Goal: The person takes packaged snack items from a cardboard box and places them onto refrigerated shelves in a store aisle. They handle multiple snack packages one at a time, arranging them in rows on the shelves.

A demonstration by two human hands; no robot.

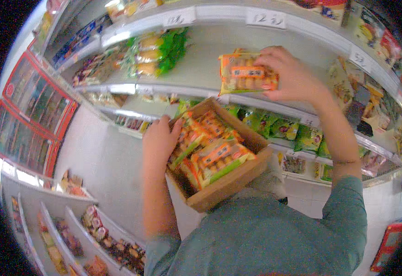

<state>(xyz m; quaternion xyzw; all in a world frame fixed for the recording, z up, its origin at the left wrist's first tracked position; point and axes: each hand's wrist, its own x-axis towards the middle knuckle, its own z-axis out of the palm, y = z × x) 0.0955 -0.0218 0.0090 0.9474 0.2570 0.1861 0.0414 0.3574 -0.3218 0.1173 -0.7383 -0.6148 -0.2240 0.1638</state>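
My right hand [287, 76] grips an orange and yellow snack packet [244, 74] by its right end, over a grey store shelf [207, 51]. Part of another orange item shows just behind that packet. An open cardboard box [233, 179] rests tilted against my body. My left hand [163, 138] holds the box's left side, with the thumb over the rim. Inside lie several similar packets, the nearest one [221, 160] on top at the front. The underside of the box is hidden.
Green-leafed packs [156, 55] stand left on the same shelf. Green bags [283, 129] fill a lower shelf, and mixed packets [366, 93] lie to the right. Red-framed cabinets [35, 114] stand far left, with another stocked shelf unit [114, 238] at lower left.
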